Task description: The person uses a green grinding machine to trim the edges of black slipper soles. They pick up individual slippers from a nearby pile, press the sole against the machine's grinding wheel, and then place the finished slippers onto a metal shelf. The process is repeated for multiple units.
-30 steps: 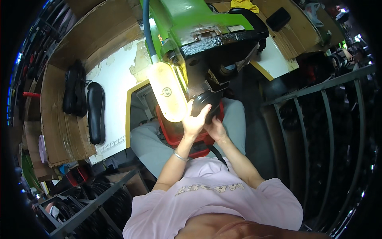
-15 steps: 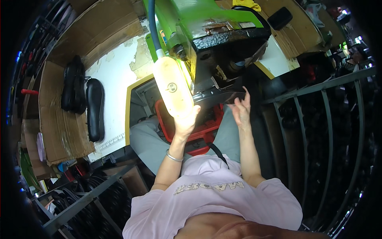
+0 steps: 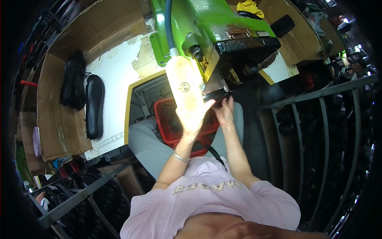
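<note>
A long, glossy black shoe sole (image 3: 217, 95) is at the underside of the green machine's dark front head (image 3: 246, 51). My left hand (image 3: 191, 123) grips its near-left end; the thumb reaches toward it, while a brightly lit, pale oval lamp (image 3: 185, 83) hides most of the fingers. On the other side, my right hand (image 3: 225, 113) has its fingers closed on the sole from below. Much of the sole is hidden behind the lamp and in the shade of the head.
A red plastic basket (image 3: 169, 137) is below, between my knees. On the white bench (image 3: 115, 63) at left lie several black shoe soles (image 3: 94, 107) by a cardboard box wall (image 3: 59, 131). Metal racks (image 3: 326, 119) stand at right and lower left. A yellow cloth (image 3: 250, 8) lies at the back.
My right hand has moved left and inward, from spread fingers to the sole. My left hand appears slightly farther right. The whole view has shifted a little, so the machine and lamp sit farther right.
</note>
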Tool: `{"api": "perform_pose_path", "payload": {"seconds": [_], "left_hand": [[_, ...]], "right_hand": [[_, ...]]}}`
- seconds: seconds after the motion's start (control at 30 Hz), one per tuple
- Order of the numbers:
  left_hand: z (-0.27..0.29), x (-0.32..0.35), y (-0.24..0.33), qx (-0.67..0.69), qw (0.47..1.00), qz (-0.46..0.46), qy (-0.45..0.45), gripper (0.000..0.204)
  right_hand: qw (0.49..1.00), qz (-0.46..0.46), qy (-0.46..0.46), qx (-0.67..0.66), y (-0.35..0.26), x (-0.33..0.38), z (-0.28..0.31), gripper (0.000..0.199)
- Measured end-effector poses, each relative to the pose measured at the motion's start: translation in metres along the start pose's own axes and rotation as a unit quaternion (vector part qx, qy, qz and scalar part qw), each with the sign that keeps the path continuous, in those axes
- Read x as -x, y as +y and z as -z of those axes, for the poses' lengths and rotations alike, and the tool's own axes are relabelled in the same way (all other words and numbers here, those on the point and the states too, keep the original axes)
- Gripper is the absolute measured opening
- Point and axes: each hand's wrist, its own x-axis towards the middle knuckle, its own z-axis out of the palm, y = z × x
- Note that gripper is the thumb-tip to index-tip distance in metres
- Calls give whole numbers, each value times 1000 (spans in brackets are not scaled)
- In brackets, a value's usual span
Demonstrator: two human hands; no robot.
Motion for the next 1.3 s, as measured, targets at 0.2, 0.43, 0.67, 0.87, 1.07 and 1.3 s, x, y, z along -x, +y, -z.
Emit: {"api": "perform_pose_path", "payload": {"seconds": [0.2, 0.43, 0.67, 0.87, 1.07, 1.3], "left_hand": [[35, 0, 1, 48, 998, 4, -49, 36], [59, -11, 14, 26, 997, -14, -77, 25], [102, -4, 12, 88, 992, 86, -40, 36], [61, -7, 23, 8, 999, -27, -36, 49], [2, -11, 3, -140, 972, -189, 19, 52], [48, -6, -7, -112, 990, -87, 12, 35]], "right_hand": [[933, 240, 27, 265, -85, -2, -14, 60], [847, 335, -32, 411, -112, 4, -52, 64], [867, 268, -152, 392, -104, 20, -76, 67], [951, 167, -143, 217, -101, -4, -50, 70], [966, 176, -86, 171, -108, -30, -32, 72], [907, 272, -71, 313, -114, -24, -48, 63]]}}
